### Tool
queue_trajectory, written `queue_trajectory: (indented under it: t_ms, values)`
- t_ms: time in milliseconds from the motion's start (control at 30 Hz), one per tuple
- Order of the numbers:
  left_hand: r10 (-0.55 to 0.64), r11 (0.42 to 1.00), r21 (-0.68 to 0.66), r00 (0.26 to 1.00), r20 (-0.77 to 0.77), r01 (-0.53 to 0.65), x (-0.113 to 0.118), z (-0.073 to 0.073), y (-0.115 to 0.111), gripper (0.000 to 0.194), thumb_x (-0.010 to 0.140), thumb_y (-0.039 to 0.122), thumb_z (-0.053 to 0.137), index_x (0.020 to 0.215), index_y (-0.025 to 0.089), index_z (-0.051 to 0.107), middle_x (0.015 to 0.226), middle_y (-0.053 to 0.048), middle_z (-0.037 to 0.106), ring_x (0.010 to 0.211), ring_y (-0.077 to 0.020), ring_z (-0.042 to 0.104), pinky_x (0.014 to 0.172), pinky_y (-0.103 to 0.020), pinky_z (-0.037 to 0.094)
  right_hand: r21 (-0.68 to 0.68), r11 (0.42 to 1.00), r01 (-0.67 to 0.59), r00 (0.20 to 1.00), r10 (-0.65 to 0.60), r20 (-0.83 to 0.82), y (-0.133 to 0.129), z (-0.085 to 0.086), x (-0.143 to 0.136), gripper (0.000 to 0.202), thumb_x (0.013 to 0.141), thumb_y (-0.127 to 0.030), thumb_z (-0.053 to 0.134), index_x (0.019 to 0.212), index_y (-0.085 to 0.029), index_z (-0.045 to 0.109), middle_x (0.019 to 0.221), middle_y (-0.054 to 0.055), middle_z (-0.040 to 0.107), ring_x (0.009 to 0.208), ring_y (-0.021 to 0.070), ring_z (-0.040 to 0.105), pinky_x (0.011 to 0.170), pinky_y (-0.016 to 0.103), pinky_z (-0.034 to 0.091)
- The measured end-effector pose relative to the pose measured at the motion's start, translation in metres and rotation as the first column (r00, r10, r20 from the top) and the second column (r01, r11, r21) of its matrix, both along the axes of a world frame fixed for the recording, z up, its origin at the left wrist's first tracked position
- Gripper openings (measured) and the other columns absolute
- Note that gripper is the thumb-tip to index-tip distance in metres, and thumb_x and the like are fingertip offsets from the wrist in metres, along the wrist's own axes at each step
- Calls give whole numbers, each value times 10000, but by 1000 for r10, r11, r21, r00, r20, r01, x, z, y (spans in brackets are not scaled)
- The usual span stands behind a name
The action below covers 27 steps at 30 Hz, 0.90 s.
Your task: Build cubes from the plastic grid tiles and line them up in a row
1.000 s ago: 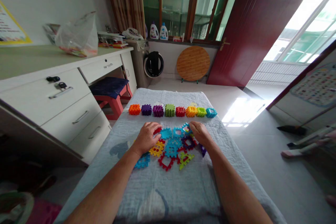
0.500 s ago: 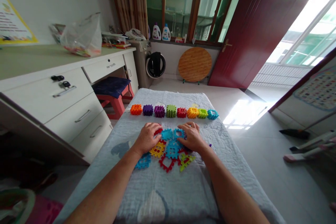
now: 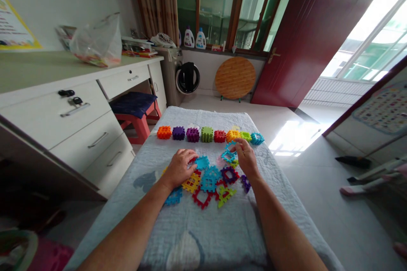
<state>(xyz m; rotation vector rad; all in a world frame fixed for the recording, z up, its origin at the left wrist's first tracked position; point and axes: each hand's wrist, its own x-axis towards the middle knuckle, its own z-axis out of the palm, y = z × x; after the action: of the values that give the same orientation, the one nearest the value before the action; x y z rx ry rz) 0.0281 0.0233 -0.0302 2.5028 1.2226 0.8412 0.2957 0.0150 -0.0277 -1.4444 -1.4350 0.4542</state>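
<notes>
Worn on the head, the single camera faces forward and down over the cloth-covered table (image 3: pixel 190 220), apparently fairly close above it.

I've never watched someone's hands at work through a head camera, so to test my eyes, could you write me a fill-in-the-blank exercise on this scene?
The leftmost block in the row is coloured ____.
Counted from end to end, the row has ____ blocks.
The piece in the right hand is coloured ____.
The round board stands between the washing machine and the red ____.

Missing words: orange; eight; blue; door.
</notes>
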Motion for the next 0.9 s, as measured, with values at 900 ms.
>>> queue_trajectory:
  t_ms: [900]
  values:
    - [13,1000,-2,999,50,-13,1,4,-3,274,749,142,601,1005,206,672,1040,-59,677,1020,-228,560,937,-388,435,-257,951,169,755,43,654,-11,1,-13,439,727,-485,636,1097,-249,644,1046,83,580,1013,286,443,866,398,290]
